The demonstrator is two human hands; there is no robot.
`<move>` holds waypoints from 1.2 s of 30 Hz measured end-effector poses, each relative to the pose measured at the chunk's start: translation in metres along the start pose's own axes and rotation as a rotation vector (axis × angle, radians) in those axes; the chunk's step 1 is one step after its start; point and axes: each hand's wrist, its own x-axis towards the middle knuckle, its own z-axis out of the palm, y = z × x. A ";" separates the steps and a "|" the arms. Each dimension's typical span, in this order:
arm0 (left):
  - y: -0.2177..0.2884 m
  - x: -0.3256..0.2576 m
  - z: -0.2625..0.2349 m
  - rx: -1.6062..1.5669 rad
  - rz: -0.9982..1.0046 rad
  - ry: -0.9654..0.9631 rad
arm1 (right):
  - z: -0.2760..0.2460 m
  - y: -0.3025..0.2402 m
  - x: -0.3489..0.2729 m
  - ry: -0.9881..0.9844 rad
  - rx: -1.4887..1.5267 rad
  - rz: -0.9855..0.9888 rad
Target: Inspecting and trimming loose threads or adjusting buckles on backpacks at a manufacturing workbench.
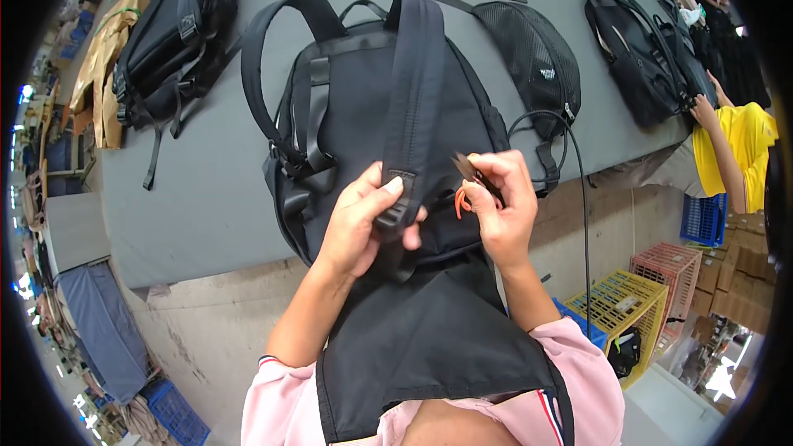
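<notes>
A black backpack (355, 116) lies on the grey table in front of me, its shoulder straps facing up. My left hand (365, 219) is closed round the lower end of the right-hand shoulder strap (417, 83), thumb on top near a stitched patch and a buckle. In my right hand (505, 202) is a pair of dark thread snips (464, 167), blades pointing up and left, with an orange cord hanging from them. The blades are a little to the right of the strap, apart from it. The snips' handles are partly hidden by my fingers.
To the right lies a black mesh-covered bag (529, 58) with a black cable (584, 198) beside it. Other backpacks (186, 33) rest at both ends of the grey table (182, 223). A person in yellow (735, 157) handles one at right. Plastic crates (619, 301) stand below.
</notes>
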 end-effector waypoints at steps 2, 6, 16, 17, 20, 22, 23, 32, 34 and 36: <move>-0.007 0.006 -0.002 -0.260 -0.121 -0.068 | 0.001 0.010 0.010 -0.128 0.278 0.263; -0.023 0.000 0.010 -0.404 -0.360 -0.169 | 0.011 0.000 0.024 -0.314 0.716 0.640; -0.021 -0.018 0.025 0.842 0.237 0.019 | 0.019 0.010 0.020 -0.063 0.669 0.373; -0.014 -0.017 0.030 1.136 0.366 0.050 | 0.020 0.011 0.020 -0.065 0.540 0.272; -0.014 -0.012 0.035 1.415 0.933 0.219 | 0.020 -0.004 0.025 -0.119 0.494 0.245; -0.007 -0.009 0.034 1.431 1.120 0.109 | 0.020 0.000 0.029 -0.241 0.584 0.336; 0.000 -0.008 0.036 1.535 1.160 0.040 | 0.017 0.003 0.032 -0.353 0.665 0.426; 0.002 0.010 -0.001 0.944 0.598 0.024 | 0.013 0.003 0.018 -0.164 0.293 0.388; 0.000 0.011 -0.001 0.859 0.567 0.023 | 0.010 -0.002 0.018 -0.162 0.170 0.271; 0.001 0.012 -0.002 0.779 0.557 0.001 | 0.012 -0.001 0.017 -0.100 0.027 0.037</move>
